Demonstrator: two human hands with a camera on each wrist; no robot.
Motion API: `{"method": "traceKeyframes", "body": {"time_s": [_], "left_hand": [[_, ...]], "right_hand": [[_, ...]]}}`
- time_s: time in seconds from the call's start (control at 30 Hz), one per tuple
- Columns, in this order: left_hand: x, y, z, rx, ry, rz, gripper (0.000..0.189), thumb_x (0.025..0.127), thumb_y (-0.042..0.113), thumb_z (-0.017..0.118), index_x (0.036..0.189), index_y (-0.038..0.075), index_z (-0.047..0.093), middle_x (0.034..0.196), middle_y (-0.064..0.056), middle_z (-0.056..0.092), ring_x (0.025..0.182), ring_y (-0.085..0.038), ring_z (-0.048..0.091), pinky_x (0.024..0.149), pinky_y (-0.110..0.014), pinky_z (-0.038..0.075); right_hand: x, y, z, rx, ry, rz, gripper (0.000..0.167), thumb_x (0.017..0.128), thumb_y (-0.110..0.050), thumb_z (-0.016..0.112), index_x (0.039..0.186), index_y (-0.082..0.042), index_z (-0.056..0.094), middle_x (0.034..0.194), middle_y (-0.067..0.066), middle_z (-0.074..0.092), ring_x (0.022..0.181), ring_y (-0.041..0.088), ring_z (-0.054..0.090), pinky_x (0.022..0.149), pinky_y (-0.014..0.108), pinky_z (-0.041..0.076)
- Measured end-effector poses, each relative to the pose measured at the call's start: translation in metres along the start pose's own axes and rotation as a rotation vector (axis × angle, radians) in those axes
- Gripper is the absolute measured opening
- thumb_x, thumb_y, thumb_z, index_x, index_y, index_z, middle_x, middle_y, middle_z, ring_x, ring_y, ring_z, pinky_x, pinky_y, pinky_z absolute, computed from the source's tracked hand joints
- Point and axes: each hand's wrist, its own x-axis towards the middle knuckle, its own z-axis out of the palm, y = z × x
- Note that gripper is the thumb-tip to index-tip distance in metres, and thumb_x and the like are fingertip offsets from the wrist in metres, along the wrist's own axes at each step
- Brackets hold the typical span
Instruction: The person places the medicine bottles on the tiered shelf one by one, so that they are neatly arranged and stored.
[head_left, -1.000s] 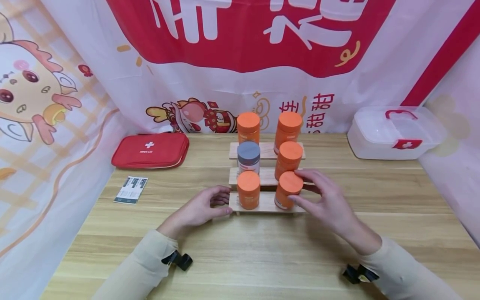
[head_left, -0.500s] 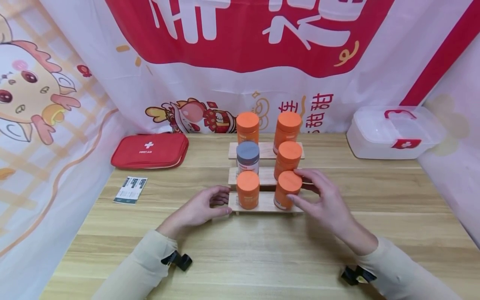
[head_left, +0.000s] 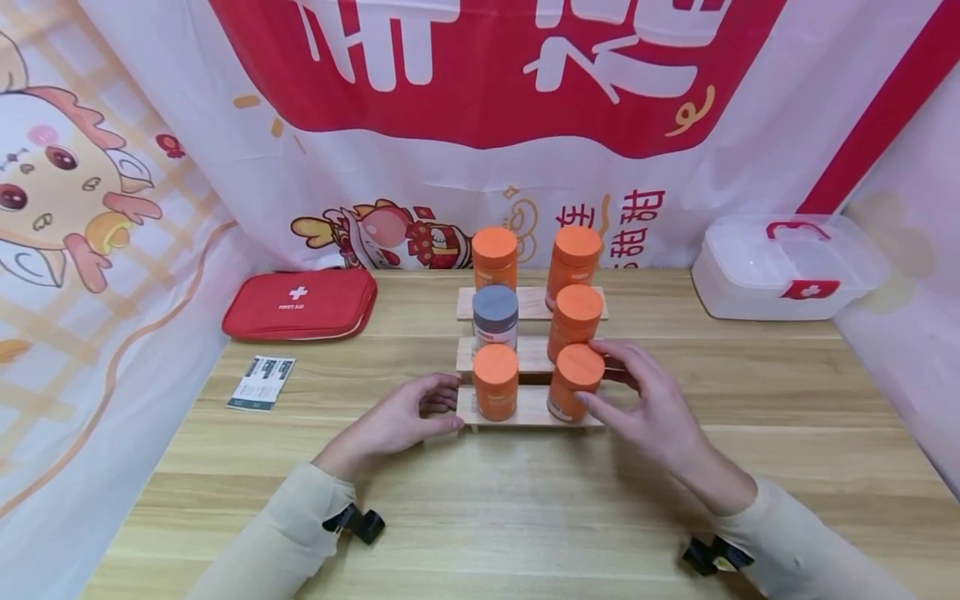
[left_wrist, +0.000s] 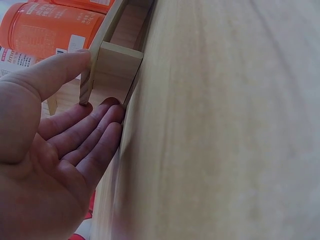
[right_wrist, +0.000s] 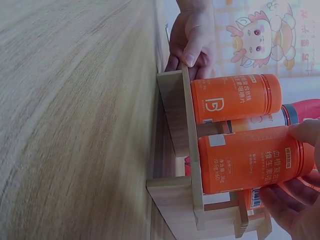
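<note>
A three-tier wooden stand [head_left: 533, 408] bears two columns of upright bottles. My right hand [head_left: 660, 417] holds the front-right orange vitamin bottle [right_wrist: 245, 160] near its lid, thumb on the near side and fingers behind. That bottle stands on the lowest tier. At the stand's left end, my left hand [head_left: 408, 412] pinches the lowest board [left_wrist: 97, 62], thumb on its upper face and index fingertip at its underside. The front-left orange bottle [head_left: 497, 392] is just right of this hand. Behind it is a white bottle with a grey lid [head_left: 496, 308]; further orange bottles fill the other places.
At the back left lies a red first aid pouch [head_left: 300, 304], with a small printed card [head_left: 261, 382] in front of it. A white lidded first aid box [head_left: 780, 275] stands at the back right. Printed cloth [head_left: 420, 158] hangs behind the wooden table [head_left: 510, 517].
</note>
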Motion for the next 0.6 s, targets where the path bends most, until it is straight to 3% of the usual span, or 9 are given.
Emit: {"method": "traceKeyframes", "body": {"time_s": [0.6], "left_hand": [[-0.0001, 0.0039, -0.0008, 0.008, -0.007, 0.007, 0.068, 0.099, 0.027, 0.08, 0.155, 0.001, 0.051, 0.14, -0.014, 0.069, 0.13, -0.029, 0.066, 0.117, -0.05, 0.055]], "right_hand": [[0.0002, -0.0015, -0.001, -0.029, 0.019, -0.012, 0.064, 0.091, -0.007, 0.088, 0.148, -0.007, 0.06, 0.143, 0.013, 0.066, 0.124, 0.03, 0.07, 0.105, 0.003, 0.047]]}}
